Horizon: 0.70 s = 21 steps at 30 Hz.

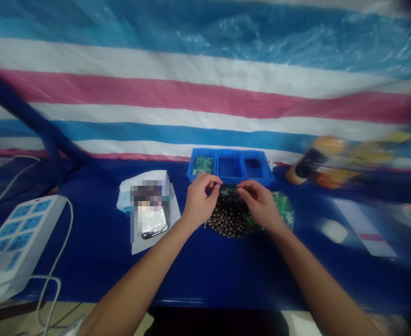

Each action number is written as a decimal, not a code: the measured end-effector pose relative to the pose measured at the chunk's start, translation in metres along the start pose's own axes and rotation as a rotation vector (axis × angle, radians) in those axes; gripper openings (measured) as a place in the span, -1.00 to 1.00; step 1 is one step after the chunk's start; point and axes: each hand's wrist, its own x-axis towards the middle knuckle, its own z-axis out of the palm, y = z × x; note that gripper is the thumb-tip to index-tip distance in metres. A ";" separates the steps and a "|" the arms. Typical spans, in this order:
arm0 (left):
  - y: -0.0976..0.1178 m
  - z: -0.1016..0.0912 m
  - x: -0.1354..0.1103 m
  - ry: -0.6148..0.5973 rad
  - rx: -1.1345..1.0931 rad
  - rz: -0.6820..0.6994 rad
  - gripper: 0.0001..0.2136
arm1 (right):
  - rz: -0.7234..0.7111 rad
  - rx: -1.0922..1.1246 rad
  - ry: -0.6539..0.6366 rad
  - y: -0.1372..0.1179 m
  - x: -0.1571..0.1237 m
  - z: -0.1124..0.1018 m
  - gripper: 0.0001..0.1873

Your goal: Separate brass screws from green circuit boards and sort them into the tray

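Centrally held piece: a small dark component [228, 190], too blurred to identify, sits at the middle of the view, pinched between both hands; its long axis seems to run from 9 to 3 o'clock.
Left hand: the left hand [200, 200] is curled closed, with thumb and forefinger gripping the component's 9 o'clock end.
Right hand: the right hand [259, 203] mirrors it, fingertips [242, 186] pinching the 3 o'clock end; neither hand is clearly nearer.
Directly below: a rough heap of small dark parts with gold-coloured leads [228, 217] lies at 6 o'clock, just under the hands.
Toward 4 o'clock: green circuit boards in a clear plastic bag [283, 210] touch the heap's edge.
At 12 o'clock: a blue plastic three-compartment tray [266, 177] stands just beyond the hands, with green boards [203, 164] in its left compartment and dark bits in the other two.
Toward 9 o'clock: a white paper sheet [173, 219] lies under a pixelated packet, and farther out sits a white power strip [18, 238].
Toward 3 o'clock: a blurred orange-capped bottle [314, 158] lies on its side.
Surface: a glossy blue tabletop [96, 266] runs beneath everything, backed by a striped plastic tarp [205, 98].
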 end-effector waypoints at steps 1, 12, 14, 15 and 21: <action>-0.001 0.000 0.000 -0.002 0.003 0.001 -0.86 | 0.002 0.010 0.002 0.001 0.001 0.000 -0.77; -0.003 0.001 -0.003 -0.075 -0.064 -0.022 -0.75 | 0.314 0.502 0.055 -0.001 0.004 -0.003 -0.62; -0.005 0.001 -0.004 -0.075 -0.092 -0.031 -0.73 | 0.342 0.500 0.096 0.001 0.005 -0.003 -0.59; -0.005 0.001 -0.004 -0.076 -0.101 -0.033 -0.73 | 0.357 0.506 0.118 0.002 0.006 -0.004 -0.59; -0.005 0.001 -0.005 -0.098 -0.084 -0.072 -0.72 | 0.409 0.577 0.326 0.000 0.011 -0.009 -0.58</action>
